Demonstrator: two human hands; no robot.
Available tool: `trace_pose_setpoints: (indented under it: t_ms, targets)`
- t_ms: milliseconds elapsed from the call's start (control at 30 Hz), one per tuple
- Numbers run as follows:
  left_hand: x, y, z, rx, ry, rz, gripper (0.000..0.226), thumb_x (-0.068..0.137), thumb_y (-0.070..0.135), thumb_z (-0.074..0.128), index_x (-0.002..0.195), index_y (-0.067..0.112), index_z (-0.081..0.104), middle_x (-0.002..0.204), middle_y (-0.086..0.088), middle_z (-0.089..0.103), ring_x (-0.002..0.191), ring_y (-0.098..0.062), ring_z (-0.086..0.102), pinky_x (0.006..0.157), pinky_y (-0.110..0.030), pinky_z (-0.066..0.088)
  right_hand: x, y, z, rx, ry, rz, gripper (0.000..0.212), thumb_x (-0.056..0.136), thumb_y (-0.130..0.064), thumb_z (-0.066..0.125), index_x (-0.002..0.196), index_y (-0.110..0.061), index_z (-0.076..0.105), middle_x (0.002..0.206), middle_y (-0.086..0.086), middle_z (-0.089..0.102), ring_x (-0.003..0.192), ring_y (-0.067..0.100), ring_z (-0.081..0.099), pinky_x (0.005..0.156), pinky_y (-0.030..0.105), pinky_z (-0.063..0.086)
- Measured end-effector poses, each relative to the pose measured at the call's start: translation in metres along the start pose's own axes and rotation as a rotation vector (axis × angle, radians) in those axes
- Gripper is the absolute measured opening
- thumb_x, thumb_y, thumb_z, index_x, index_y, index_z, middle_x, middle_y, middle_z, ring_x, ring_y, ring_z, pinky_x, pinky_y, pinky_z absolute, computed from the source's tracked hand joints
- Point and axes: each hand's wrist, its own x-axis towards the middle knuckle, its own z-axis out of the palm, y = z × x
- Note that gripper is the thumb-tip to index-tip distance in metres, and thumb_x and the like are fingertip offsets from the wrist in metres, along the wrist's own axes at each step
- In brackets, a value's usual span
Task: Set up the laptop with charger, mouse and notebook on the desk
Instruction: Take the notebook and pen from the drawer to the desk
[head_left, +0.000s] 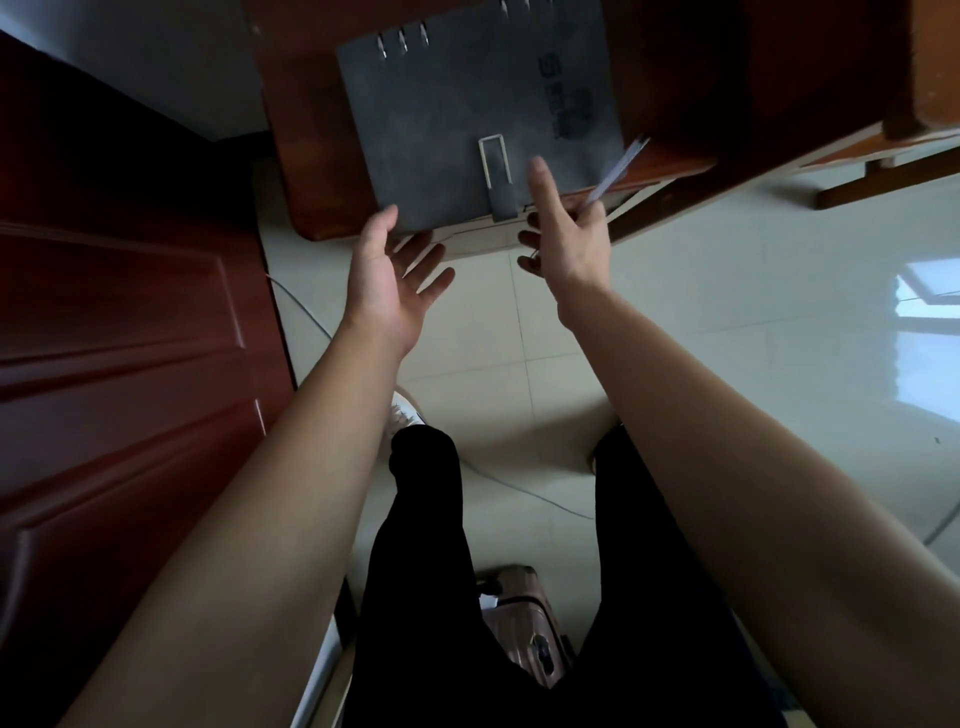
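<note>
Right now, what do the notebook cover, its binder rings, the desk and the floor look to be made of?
Notebook: dark grey matte cover with a mottled look, probably faux leather or felt; it cannot be told apart here. Binder rings: bright silver, likely metal. Desk: reddish-brown wood or veneer with a smooth, low sheen. Floor: pale glossy tile, with grout lines and a mirrored window reflection.

The notebook (467, 119) covered most of the desk (727, 78) corner, leaving bare wood to its left and a wider stretch to its right. Both hands (384, 275) hung just off the near edge, over open floor (727, 312). A dark door (119, 338) closed off the left side. A suitcase (524, 623) stood near the legs.
</note>
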Motion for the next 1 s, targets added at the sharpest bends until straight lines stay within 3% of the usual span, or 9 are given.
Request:
trace_pose_setpoints:
  t_ms: [67, 200, 333, 467, 600, 700, 833, 933, 1000]
  targets:
    - [-0.002, 0.003, -0.005, 0.026, 0.003, 0.003, 0.038, 0.090, 0.041, 0.061, 0.114, 0.013, 0.056, 0.110, -0.006, 0.068, 0.110, -0.023, 0.066, 0.082, -0.040, 0.055, -0.002, -0.006, 0.008, 0.011, -0.002, 0.055, 0.067, 0.070, -0.073, 0.072, 0.102, -0.017, 0.052, 0.105, 0.004, 0.069, 0.092, 0.020, 0.073, 0.078, 0.041, 0.063]
    - [-0.006, 0.005, -0.012, 0.090, 0.048, 0.014, 0.049, 0.091, 0.045, 0.060, 0.127, 0.012, 0.055, 0.114, -0.005, 0.068, 0.107, -0.021, 0.067, 0.080, -0.039, 0.056, 0.000, -0.011, 0.010, 0.143, 0.025, 0.086, 0.058, 0.071, -0.049, 0.086, 0.086, -0.016, 0.041, 0.094, 0.008, 0.072, 0.081, 0.022, 0.076, 0.073, 0.041, 0.064]
    - [-0.014, 0.004, -0.010, 0.317, 0.263, 0.098, 0.048, 0.092, 0.047, 0.059, 0.129, 0.018, 0.052, 0.123, -0.004, 0.061, 0.107, -0.017, 0.063, 0.078, -0.033, 0.052, -0.002, -0.013, 0.002, 0.222, 0.036, 0.060, 0.051, 0.078, -0.027, 0.086, 0.081, -0.017, 0.037, 0.083, 0.010, 0.063, 0.064, 0.023, 0.070, 0.067, 0.041, 0.064]
    - [-0.028, 0.002, -0.004, 0.848, 0.595, 0.561, 0.068, 0.088, 0.031, 0.066, 0.143, 0.005, 0.036, 0.141, -0.015, 0.042, 0.128, -0.029, 0.043, 0.090, -0.022, 0.031, -0.004, -0.005, -0.022, 0.154, 0.042, 0.055, 0.048, 0.082, -0.028, 0.082, 0.085, -0.016, 0.036, 0.078, 0.011, 0.056, 0.056, 0.020, 0.059, 0.056, 0.029, 0.054]
    - [-0.023, 0.011, 0.013, 1.173, 0.424, 1.051, 0.075, 0.077, 0.035, 0.068, 0.137, -0.005, 0.046, 0.133, -0.026, 0.048, 0.125, -0.042, 0.046, 0.103, -0.034, 0.033, -0.006, 0.006, -0.059, 0.338, -0.047, 0.161, 0.032, 0.087, -0.024, 0.077, 0.096, -0.013, 0.048, 0.081, 0.006, 0.057, 0.068, 0.016, 0.057, 0.071, 0.035, 0.061]
    - [-0.011, 0.023, 0.042, 1.443, 0.155, 0.908, 0.072, 0.083, 0.043, 0.060, 0.142, 0.005, 0.043, 0.140, -0.020, 0.047, 0.130, -0.038, 0.042, 0.106, -0.039, 0.033, -0.010, 0.012, -0.074, 0.425, -0.139, 0.202, 0.008, 0.095, -0.019, 0.067, 0.092, -0.012, 0.064, 0.076, 0.003, 0.058, 0.071, 0.016, 0.058, 0.079, 0.042, 0.061]
    - [-0.001, 0.023, 0.079, 1.674, 0.195, 0.668, 0.059, 0.094, 0.055, 0.046, 0.141, 0.019, 0.044, 0.146, -0.013, 0.036, 0.136, -0.035, 0.030, 0.107, -0.049, 0.029, -0.013, 0.011, -0.076, 0.408, -0.211, 0.171, 0.021, 0.100, -0.021, 0.058, 0.117, -0.009, 0.056, 0.096, 0.004, 0.067, 0.082, 0.018, 0.068, 0.082, 0.045, 0.061]
    - [0.000, 0.019, 0.087, 1.604, 0.206, 0.570, 0.059, 0.094, 0.061, 0.041, 0.141, 0.025, 0.043, 0.147, -0.012, 0.035, 0.137, -0.035, 0.028, 0.109, -0.049, 0.024, -0.016, 0.009, -0.068, 0.279, -0.190, 0.096, 0.013, 0.105, -0.029, 0.048, 0.112, -0.019, 0.043, 0.111, 0.001, 0.066, 0.089, 0.016, 0.071, 0.084, 0.042, 0.060]
    - [0.000, 0.015, 0.082, 1.487, 0.184, 0.501, 0.059, 0.091, 0.065, 0.040, 0.140, 0.032, 0.043, 0.145, -0.014, 0.036, 0.136, -0.036, 0.028, 0.113, -0.050, 0.025, -0.018, 0.010, -0.064, 0.264, -0.144, 0.065, 0.026, 0.104, -0.036, 0.044, 0.122, -0.017, 0.041, 0.122, 0.005, 0.065, 0.099, 0.020, 0.070, 0.082, 0.039, 0.059]
